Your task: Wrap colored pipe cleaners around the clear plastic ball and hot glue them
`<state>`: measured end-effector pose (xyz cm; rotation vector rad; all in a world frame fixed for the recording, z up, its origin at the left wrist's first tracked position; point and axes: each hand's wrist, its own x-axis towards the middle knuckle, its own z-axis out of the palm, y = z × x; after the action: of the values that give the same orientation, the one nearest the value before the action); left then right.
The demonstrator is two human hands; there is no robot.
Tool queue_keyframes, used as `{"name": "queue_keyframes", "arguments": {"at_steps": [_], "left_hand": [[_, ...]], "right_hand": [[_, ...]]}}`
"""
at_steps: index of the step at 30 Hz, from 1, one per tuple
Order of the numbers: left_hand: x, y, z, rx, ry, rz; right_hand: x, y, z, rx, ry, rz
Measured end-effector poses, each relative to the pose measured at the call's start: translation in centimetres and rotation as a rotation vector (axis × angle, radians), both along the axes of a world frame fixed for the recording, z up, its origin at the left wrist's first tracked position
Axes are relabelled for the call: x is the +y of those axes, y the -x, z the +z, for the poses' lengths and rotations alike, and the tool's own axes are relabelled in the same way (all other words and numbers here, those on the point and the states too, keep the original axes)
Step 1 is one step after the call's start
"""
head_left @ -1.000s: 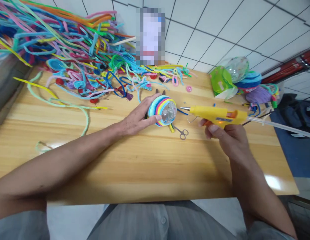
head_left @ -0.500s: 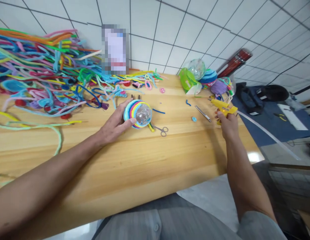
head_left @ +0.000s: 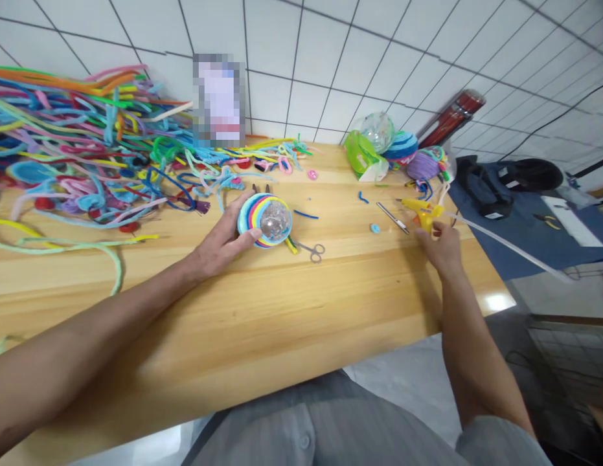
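Observation:
My left hand (head_left: 222, 243) grips a clear ball wrapped in striped pipe cleaners (head_left: 265, 221), resting on the wooden table (head_left: 291, 304) near its middle. My right hand (head_left: 440, 244) is out at the table's right side, closed around the handle of a yellow glue gun (head_left: 421, 211). The gun's nozzle points left and a clear glue stick juts out behind it to the right. Small scissors (head_left: 313, 250) lie just right of the ball.
A big tangle of coloured pipe cleaners (head_left: 87, 155) covers the back left. Tweezers (head_left: 392, 217) and small scraps lie left of the gun. More wrapped balls and a green packet (head_left: 362, 155) stand at the back right. A blue mat with dark bags (head_left: 515, 188) lies beyond the table's right edge.
My right hand carried the glue gun away from the ball to the table's right side and lowered it there. My left hand stayed on the ball. My view swung right.

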<state>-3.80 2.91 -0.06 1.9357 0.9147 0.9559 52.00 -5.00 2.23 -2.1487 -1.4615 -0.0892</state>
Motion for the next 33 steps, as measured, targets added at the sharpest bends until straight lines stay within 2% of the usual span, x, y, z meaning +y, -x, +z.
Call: {"name": "queue_keyframes", "arguments": {"at_steps": [2, 3, 7, 9, 11, 13, 15, 19, 25, 29, 31, 33], "left_hand": [[0.0, 0.0, 0.1, 0.014, -0.006, -0.006], [0.0, -0.1, 0.1, 0.017, -0.012, -0.01], [0.1, -0.1, 0.2, 0.014, -0.031, -0.008], [0.1, -0.2, 0.2, -0.001, -0.031, -0.007], [0.1, -0.2, 0.2, -0.014, -0.036, -0.007], [0.1, -0.4, 0.2, -0.018, -0.044, -0.01], [0.1, -0.5, 0.2, -0.016, -0.048, -0.022], [0.2, -0.8, 0.6, -0.022, -0.066, -0.05], [0.2, -1.2, 0.8, -0.028, -0.092, -0.058], [0.4, -1.5, 0.4, -0.042, -0.107, -0.052], [0.5, -1.5, 0.2, -0.055, -0.119, -0.051], [0.6, -1.5, 0.1, -0.064, -0.131, -0.055]], "right_hand": [[-1.9, 2.1, 0.5, -0.051, -0.026, -0.027], [-2.8, 3.6, 0.8, -0.079, -0.051, 0.032], [-4.3, 12.1, 1.7, 0.015, 0.025, 0.434], [-3.4, 16.6, 2.1, 0.05, 0.064, 0.64], [-1.9, 20.3, 2.5, 0.014, 0.118, 0.773], [-0.1, 23.0, 2.7, -0.069, 0.21, 0.834], [1.4, 24.8, 2.8, -0.187, 0.327, 0.823], [2.4, 26.1, 3.0, -0.405, 0.538, 0.743], [1.6, 24.6, 4.1, -0.517, 0.589, 0.581], [1.7, 22.6, 5.2, -0.41, 0.591, 0.49], [1.7, 22.2, 5.7, -0.285, 0.498, 0.495], [1.5, 22.7, 6.3, -0.121, 0.35, 0.563]]}}
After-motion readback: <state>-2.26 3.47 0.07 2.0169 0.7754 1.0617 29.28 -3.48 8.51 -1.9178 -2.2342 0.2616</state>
